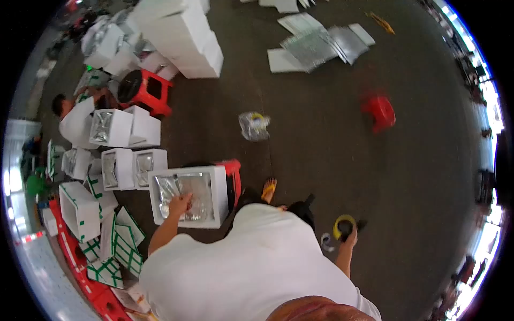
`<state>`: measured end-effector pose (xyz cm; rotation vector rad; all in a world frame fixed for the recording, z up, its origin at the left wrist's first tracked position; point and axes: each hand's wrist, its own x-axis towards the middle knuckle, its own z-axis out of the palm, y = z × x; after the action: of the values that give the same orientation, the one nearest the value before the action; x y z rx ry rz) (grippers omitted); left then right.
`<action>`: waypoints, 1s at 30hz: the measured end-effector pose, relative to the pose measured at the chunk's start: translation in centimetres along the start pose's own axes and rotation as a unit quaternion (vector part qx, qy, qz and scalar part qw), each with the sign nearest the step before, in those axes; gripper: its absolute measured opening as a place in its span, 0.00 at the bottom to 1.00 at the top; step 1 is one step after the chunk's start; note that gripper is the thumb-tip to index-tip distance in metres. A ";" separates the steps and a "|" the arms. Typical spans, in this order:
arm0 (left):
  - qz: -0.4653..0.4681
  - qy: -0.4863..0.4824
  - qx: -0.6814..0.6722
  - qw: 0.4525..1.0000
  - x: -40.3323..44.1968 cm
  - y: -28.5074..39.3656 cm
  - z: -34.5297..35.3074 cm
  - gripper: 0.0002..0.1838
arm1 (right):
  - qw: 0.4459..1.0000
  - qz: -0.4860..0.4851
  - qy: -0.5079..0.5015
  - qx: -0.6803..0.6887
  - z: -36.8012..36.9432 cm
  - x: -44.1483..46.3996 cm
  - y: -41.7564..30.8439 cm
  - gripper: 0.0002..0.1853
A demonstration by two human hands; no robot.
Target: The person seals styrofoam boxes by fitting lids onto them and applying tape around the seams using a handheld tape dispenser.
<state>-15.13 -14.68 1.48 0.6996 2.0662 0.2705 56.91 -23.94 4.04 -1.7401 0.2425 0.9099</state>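
Note:
In front of me to the left, a white foam box [219,198] with a shiny silver liner [201,184] rests on a stool. My left hand [180,204] reaches into this box, its fingers curled against the liner; their tips are hard to make out. Out to my right, my right hand [350,237] grips a tape dispenser [347,229] carrying a yellow roll. A loose tape roll [327,242] lies on the floor beside that hand.
Several lined foam boxes [117,168] stand to the left, near a seated person [78,120]. Green-taped foam lids [127,249] lie below them. A red stool [155,92], stacked white boxes [184,43], a plastic bag [254,126], silver sheets [316,48] and another red stool [382,113] are farther off.

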 end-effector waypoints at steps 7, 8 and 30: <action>0.132 0.282 -0.236 0.921 -4.8 7.8 8.1 0.16 | 0.976 0.153 0.092 -0.120 3.3 9.9 0.0 0.36; 0.140 0.295 -0.267 0.907 -6.0 9.8 10.2 0.13 | 0.974 0.149 0.081 -0.151 5.4 12.3 -1.0 0.35; 0.057 0.291 -0.414 0.861 8.3 32.5 21.4 0.08 | 0.950 -0.052 -0.233 -0.201 63.4 28.3 -23.1 0.38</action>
<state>11.08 14.96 -2.02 0.1950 2.1444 1.4889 60.80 48.61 -4.78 -1.8165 -0.3679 1.3253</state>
